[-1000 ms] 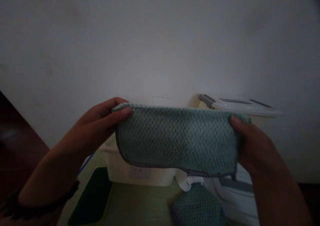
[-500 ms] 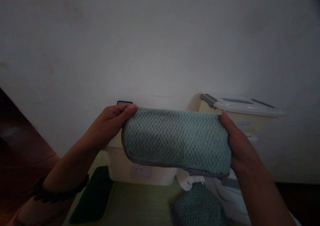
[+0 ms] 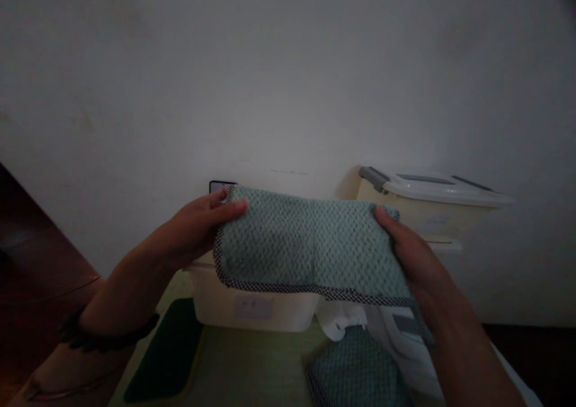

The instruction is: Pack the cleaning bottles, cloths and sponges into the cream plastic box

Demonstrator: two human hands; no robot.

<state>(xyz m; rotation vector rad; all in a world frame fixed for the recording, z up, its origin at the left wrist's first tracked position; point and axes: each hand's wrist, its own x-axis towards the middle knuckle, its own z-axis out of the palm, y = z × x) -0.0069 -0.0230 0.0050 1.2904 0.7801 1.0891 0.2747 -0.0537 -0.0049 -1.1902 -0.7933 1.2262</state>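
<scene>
Head view: the one feed I have from here, dim; I read both hands and one cloth near the centre.
Cloth point(image 3: 288, 248): pale green, textured, held up in the air between the hands; faint upright crease near its middle; dark checked trim along the bottom and left side.
Left hand point(image 3: 195, 227): pinched on the cloth's upper left corner, thumb on the near face; the cloth extends rightward from it. Dark bracelet point(image 3: 96, 337) round the wrist.
Right hand point(image 3: 416, 260): clamped on the upper right part, thumb on the near face; the cloth lies to its left, lower corner hanging beside the wrist. I cannot see the fingers behind it.
Tub point(image 3: 213, 305): white, labelled, behind and below the cloth, partly covered by it in my view.
Second cloth point(image 3: 360, 371): darker green, on the table point(image 3: 252, 365), below the held cloth and well apart from it.
Green mat point(image 3: 166, 347): on the table, left of the tub.
Lidded box point(image 3: 405, 206): at right, near the wall point(image 3: 288, 83), beyond the right hand.
</scene>
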